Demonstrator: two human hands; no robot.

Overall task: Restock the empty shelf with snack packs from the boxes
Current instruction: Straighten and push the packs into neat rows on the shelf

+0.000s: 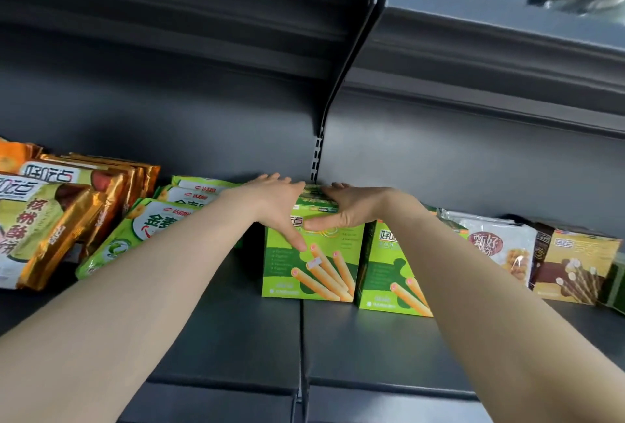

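Observation:
A green snack box (313, 267) printed with wafer rolls stands upright on the dark grey shelf (236, 338), near its middle. My left hand (275, 204) lies over the box's top left corner, thumb down on the front face. My right hand (355, 204) grips the top right corner, thumb across the front. A second green box (385, 274) of the same kind stands touching it on the right, partly hidden by my right forearm.
Left of the boxes lie green bags (142, 230) and gold-edged bags (67, 213), leaning in rows. On the right stand a white bag (497, 243) and a brown-and-yellow box (575, 263). A shelf bracket (351, 61) and the upper shelf hang overhead.

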